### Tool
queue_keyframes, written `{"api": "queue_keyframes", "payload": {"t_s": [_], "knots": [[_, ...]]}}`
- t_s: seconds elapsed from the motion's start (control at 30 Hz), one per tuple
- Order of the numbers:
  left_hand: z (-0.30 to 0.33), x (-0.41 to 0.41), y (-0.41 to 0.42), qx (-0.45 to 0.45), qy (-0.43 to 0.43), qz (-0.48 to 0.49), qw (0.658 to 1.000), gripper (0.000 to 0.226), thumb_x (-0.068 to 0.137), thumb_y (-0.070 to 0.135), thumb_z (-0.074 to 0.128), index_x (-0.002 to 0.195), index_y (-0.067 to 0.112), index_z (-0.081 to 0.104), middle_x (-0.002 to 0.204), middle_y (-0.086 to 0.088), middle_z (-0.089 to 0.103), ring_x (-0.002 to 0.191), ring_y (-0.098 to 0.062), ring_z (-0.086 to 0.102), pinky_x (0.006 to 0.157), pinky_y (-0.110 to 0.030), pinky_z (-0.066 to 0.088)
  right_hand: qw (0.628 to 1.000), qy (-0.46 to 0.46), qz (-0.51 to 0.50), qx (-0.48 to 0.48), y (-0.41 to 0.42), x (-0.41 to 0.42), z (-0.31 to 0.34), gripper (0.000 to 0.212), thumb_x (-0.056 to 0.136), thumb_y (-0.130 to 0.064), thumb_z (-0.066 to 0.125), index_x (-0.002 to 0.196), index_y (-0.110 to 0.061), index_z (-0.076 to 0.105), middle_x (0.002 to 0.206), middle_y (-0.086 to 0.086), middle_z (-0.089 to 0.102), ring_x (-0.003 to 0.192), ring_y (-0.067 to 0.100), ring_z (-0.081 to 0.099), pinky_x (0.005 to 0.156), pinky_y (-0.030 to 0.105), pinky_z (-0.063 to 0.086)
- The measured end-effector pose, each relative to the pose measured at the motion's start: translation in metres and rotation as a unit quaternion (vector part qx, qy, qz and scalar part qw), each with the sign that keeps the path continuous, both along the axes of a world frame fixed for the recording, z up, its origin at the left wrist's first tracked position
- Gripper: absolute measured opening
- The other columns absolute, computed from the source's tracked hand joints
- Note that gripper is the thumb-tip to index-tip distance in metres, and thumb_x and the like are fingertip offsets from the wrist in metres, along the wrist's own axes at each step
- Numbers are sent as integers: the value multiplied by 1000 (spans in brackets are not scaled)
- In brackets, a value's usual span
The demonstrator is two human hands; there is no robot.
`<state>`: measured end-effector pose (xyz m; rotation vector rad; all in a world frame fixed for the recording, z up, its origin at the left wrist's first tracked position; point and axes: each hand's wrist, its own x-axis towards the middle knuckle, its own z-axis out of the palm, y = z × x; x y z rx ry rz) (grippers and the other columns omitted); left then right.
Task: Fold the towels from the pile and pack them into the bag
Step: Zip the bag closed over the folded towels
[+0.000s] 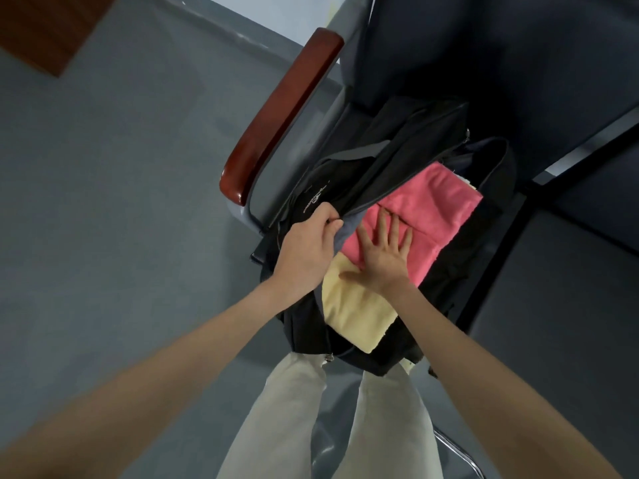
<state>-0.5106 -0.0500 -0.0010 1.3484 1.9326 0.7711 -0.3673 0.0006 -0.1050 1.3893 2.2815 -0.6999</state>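
Observation:
A black bag (366,167) lies open on a dark chair seat in front of me. Inside it a folded pink towel (435,205) lies on top, and a folded pale yellow towel (356,312) sticks out below it at the near end. My left hand (307,247) grips the bag's upper flap by its grey-lined edge and holds it open. My right hand (383,250) lies flat with spread fingers on the pink towel, its thumb reaching onto the yellow one.
The bag sits on a row of dark padded seats (570,288) with a reddish-brown wooden armrest (280,115) to its left. Grey floor (121,202) spreads to the left. My legs in light trousers (294,409) stand just below the bag.

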Motion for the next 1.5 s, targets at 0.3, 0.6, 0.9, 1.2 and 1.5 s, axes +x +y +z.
{"api": "queue_keyframes", "payload": {"t_s": [0.3, 0.6, 0.9, 1.2, 1.5], "knots": [[-37, 73, 16, -29, -23, -105, 994, 15, 101, 16, 43, 87, 12, 44, 53, 6, 38, 45, -10, 35, 47, -25, 29, 906, 284, -189, 250, -20, 122, 16, 23, 84, -3, 55, 106, -1, 56, 106, 13, 53, 95, 24, 50, 83, 35, 45], [-97, 103, 33, -161, 96, -145, 971, 30, 88, 33, 66, 101, 12, 49, 100, -7, 49, 83, -21, 54, 74, -33, 47, 906, 282, -286, 135, 75, 164, -18, 50, 77, 7, 47, 127, -2, 47, 132, 15, 44, 109, 28, 54, 95, 43, 48], [-111, 112, 41, -169, 173, -127, 962, 40, 82, 44, 69, 91, 18, 41, 92, -4, 45, 72, -17, 46, 61, -30, 38, 999, 38, -8, 13, 173, 162, -33, 68, 85, 3, 47, 148, -12, 25, 158, 2, 13, 126, 33, 47, 95, 47, 48], [-113, 124, 41, -185, 192, -88, 960, 39, 82, 39, 71, 92, 17, 40, 94, -5, 43, 76, -18, 45, 64, -34, 41, 957, -229, 170, 44, 179, 164, -21, 46, 92, -6, 47, 138, -7, 43, 158, 14, -1, 117, 34, 52, 72, 35, 41], [-102, 148, 24, -127, 116, 13, 985, 20, 86, 16, 66, 100, 8, 54, 99, -8, 56, 85, -23, 56, 76, -40, 50, 987, 64, 147, 5, 177, 215, 4, 15, 86, 8, 55, 95, 1, 64, 114, 17, 46, 95, 37, 54, 80, 43, 49]]}}
